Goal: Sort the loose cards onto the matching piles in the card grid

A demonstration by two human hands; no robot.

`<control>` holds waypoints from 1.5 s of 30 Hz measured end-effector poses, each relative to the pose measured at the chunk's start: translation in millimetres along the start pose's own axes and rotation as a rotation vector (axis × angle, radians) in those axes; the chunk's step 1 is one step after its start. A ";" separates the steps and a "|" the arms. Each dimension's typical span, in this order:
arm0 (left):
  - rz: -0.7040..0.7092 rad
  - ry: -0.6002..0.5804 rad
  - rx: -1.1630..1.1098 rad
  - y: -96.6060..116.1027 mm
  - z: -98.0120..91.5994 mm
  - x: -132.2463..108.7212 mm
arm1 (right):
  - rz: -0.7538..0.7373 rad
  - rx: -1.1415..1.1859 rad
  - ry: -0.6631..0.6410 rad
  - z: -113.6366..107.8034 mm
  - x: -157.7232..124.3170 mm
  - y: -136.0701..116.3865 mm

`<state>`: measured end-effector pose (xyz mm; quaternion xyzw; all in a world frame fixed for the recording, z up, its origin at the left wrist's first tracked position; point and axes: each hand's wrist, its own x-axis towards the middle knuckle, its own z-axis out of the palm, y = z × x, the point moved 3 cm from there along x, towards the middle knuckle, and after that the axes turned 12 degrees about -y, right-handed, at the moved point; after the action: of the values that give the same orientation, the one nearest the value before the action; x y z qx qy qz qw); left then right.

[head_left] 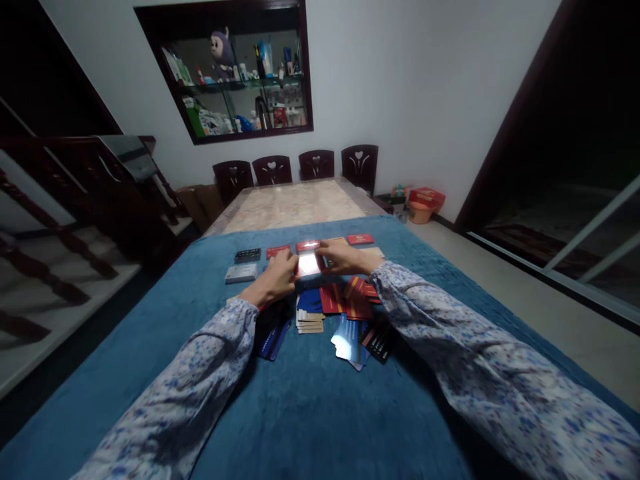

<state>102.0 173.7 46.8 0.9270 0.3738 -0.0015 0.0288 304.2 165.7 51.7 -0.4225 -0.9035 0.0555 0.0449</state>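
Op: Where's the card rel. to my hands?

Spotter: The bright card (pixel 309 267) is betw. your L hand (pixel 279 275) & your R hand (pixel 344 257), approx. midway betw. the L & R edges of the surface (pixel 310 407), on the cloth-covered part.

Op: Long axis?

Spotter: Can't tell for sure; glare washes out its face & your fingers hide parts of both sides.

Op: Which hand's nearer?

Spotter: Neither, really. Both are at it: card's just right of the L, just left of the R.

Op: How far open am I?

Spotter: L: fingers drawn in, seems to grip the card's left side. R: thumb & fingers bent in, seems to grip its right side. So one card (or thin stack, can't tell) betw. 2 hands. Lifted or resting? Can't tell either.

Op: What's around?

Spotter: Just beyond, twd the far edge: red pile (pixel 307 246). Twd the L edge: black pile (pixel 248 255) w/ pale pile (pixel 241 273) on your side of it. Twd the R edge: red box-like stack (pixel 361 239). Nearer you: cream-edged cards (pixel 310 325), striped red cards (pixel 359 303), light-blue cards (pixel 347 339) & black cards (pixel 379 341), loosely fanned; dk-blue cards (pixel 274 340) by your L sleeve (pixel 200 380).
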 end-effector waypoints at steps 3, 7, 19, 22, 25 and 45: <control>-0.010 -0.047 0.044 12.5 -4.0 17.9 | 0.048 0.015 -0.022 -4.6 -11.3 13.9; -0.013 -0.079 0.066 27.9 -9.1 39.8 | 0.065 0.033 -0.019 -12.1 -28.5 30.0; 0.026 -0.126 0.066 60.7 -7.4 109.6 | 0.261 -0.025 -0.101 -19.3 -52.5 87.4; 0.045 -0.133 0.049 66.2 -7.2 124.4 | 0.311 -0.037 -0.136 -21.2 -54.8 100.3; 0.045 -0.130 0.048 70.3 -7.1 139.4 | 0.360 -0.057 -0.150 -23.1 -56.4 113.0; 0.012 -0.193 0.039 78.5 16.8 220.2 | 0.466 -0.106 -0.176 -2.3 -54.1 182.7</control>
<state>315.4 269.0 28.8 0.9253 0.3635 -0.0979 0.0466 477.6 240.6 26.9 -0.6147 -0.7838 0.0537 -0.0703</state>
